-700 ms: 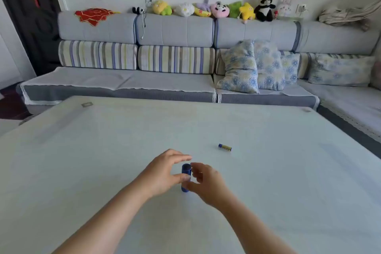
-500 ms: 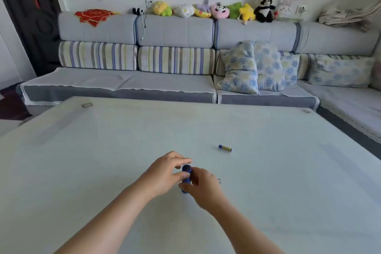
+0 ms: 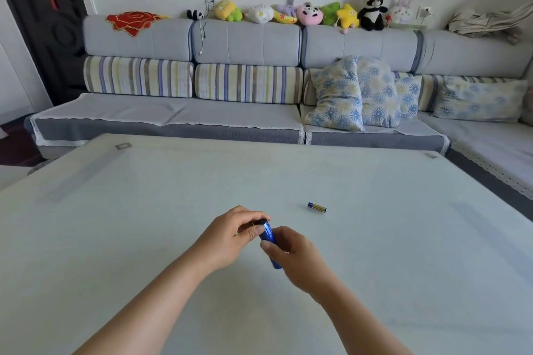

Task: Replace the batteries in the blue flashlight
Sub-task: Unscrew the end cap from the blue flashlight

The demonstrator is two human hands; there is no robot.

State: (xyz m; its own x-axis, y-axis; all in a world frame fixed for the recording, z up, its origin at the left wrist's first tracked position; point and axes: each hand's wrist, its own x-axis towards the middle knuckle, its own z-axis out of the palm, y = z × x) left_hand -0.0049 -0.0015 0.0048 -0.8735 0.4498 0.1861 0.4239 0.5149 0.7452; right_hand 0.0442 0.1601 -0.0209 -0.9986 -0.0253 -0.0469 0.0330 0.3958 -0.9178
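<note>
flashlight (image 3: 266, 232): small glossy blue cylinder, black end, tilted.

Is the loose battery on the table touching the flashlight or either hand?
Apart. The head view shows the battery lying alone, bare table between it and the flashlight, left hand and right hand.

Flashlight (image 3: 266, 233): glossy blue body, metallic-looking sheen with a bright highlight near its dark, matt-looking end cap; held between bare hands. Battery (image 3: 316, 207): smooth, shiny wrapper, blue and gold. Table (image 3: 403, 239): pale, smooth top, matt to faintly satin, soft reflections only. Sofa (image 3: 245, 43): woven cloth, matt grey; striped cloth bolsters; lace-edged seat covers. Pillows (image 3: 340, 95): printed cloth, soft. Toys (image 3: 372, 10) along the sofa back: plush.
</note>
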